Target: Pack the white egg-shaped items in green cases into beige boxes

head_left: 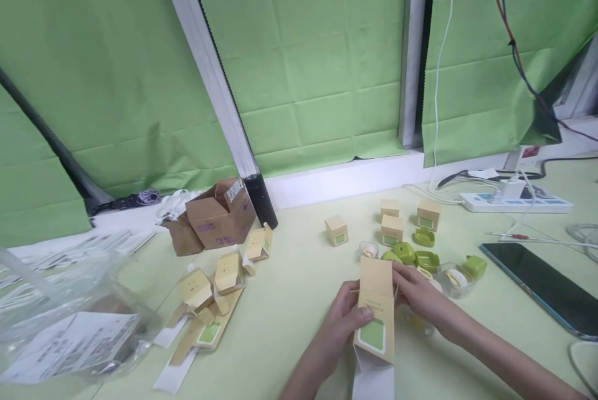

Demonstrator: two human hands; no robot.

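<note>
Left hand (340,320): closed on a tan carton (379,297), thumb across its front face, other fingers curled at its 9 o'clock edge. Right hand (420,293): at the carton's 2 o'clock edge, fingers bent; tips hidden, so cannot tell how far closed or whether it grips.

Carton: directly between the hands, just above the table (289,338), long side running 12 to 6. White-lined flap hanging open at 6 o'clock; green printed panel on front.

Bearings from carton. Near, 1 o'clock: green cases (427,260), loosely clustered. 2 o'clock: clear pack (455,285) with pale contents, a green piece beside it. Another clear cup (369,250) just past the carton's 12 o'clock end.

Further, 11 to 1 o'clock: four small boxes (336,230), standing, one apart from the other three.

Toward 3 o'clock: dark phone (542,285), lying flat. 2 o'clock, beyond: white power strip (514,204), plugged.

9 o'clock: partly unfolded cartons (228,273), several overlapping; further, clear bag (88,331) with printed paper. 10 o'clock: brown box (222,219), flaps up, black cylinder (260,200) beside it.

Far 12 o'clock: green curtains (327,57).
</note>
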